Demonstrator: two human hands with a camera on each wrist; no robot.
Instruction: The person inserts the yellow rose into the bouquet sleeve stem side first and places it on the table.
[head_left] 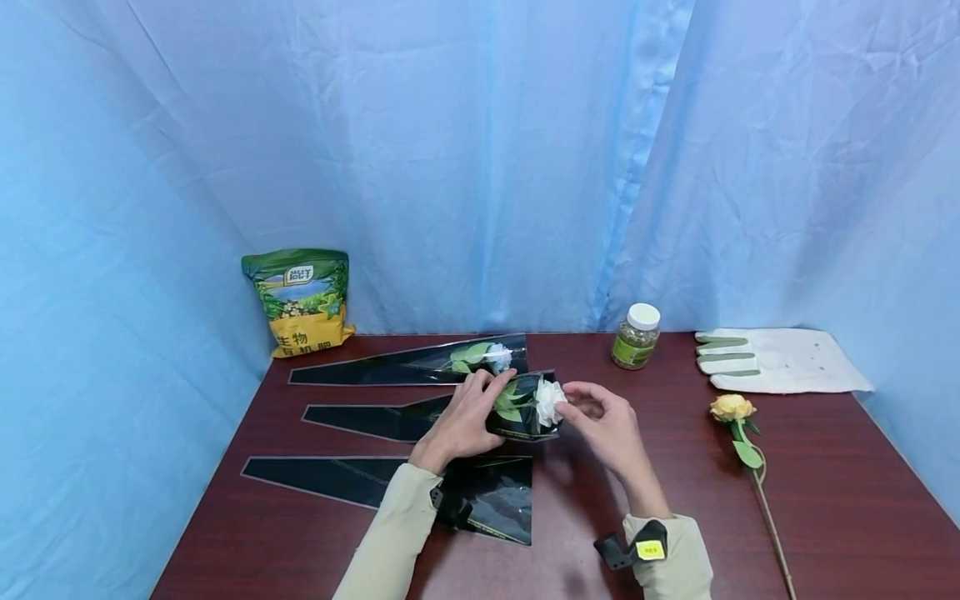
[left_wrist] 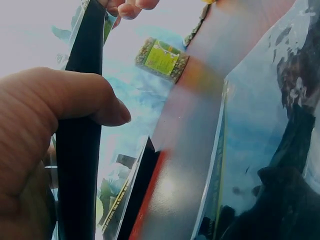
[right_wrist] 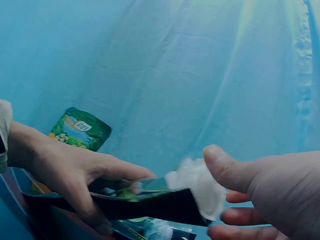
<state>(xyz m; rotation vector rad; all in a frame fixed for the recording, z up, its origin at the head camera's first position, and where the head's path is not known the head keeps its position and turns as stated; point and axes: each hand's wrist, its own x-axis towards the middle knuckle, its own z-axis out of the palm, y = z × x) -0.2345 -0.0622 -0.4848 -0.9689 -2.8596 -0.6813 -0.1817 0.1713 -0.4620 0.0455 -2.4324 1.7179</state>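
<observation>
A white rose (head_left: 550, 402) with green leaves lies in a black-backed clear flower sleeve (head_left: 420, 418), its bloom at the wide right end. My left hand (head_left: 468, 421) grips this sleeve across its width, thumb on the near edge and fingers at the far edge. In the right wrist view the sleeve's wide end is raised and tilted. My right hand (head_left: 607, 425) is at the bloom's right side, thumb and fingers spread apart beside the petals (right_wrist: 200, 187). The thumb tip appears to touch them. The stem is mostly hidden by the left hand.
Behind lies a sleeve (head_left: 390, 367) holding a blue flower (head_left: 498, 357); another sleeve (head_left: 337, 479) lies in front. A fertilizer bag (head_left: 300, 304) stands back left. A white-lidded jar (head_left: 635, 337), a glove (head_left: 787, 360) and a yellow rose (head_left: 732, 408) are on the right.
</observation>
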